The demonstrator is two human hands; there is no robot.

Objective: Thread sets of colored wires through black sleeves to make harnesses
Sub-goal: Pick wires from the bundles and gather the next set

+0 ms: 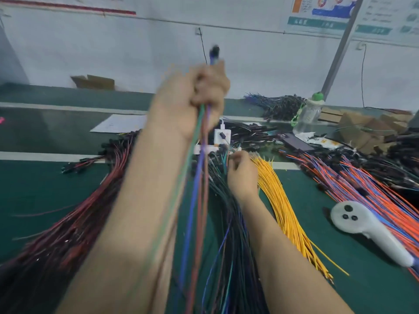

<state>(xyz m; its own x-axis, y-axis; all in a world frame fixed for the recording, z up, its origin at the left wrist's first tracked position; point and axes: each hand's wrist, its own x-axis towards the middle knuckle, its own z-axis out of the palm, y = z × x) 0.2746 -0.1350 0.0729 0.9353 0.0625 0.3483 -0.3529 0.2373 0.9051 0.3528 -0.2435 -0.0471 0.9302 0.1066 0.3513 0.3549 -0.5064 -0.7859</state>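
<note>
— How many hands are at work?
— Two. The left hand (pixel 204 89) is up high, fisted round one set of wires (pixel 201 155). I count green, blue and red strands, with a blurred dark tip (pixel 214 51) above the fist. The right hand (pixel 242 173) is low over the worktop (pixel 45 189), fingers curled at the dark bundle (pixel 229 223). I cannot tell whether it grips anything.
— And the bundles?
— Four: red-black bundle (pixel 79 223) left, the dark one in the middle, yellow bundle (pixel 278 196), orange-blue bundle (pixel 362 173) right. One white controller (pixel 362 225) near right, one bottle (pixel 308 114) far right.
— Any writing?
— Wall posters (pixel 324 14), too blurred to read.
</note>
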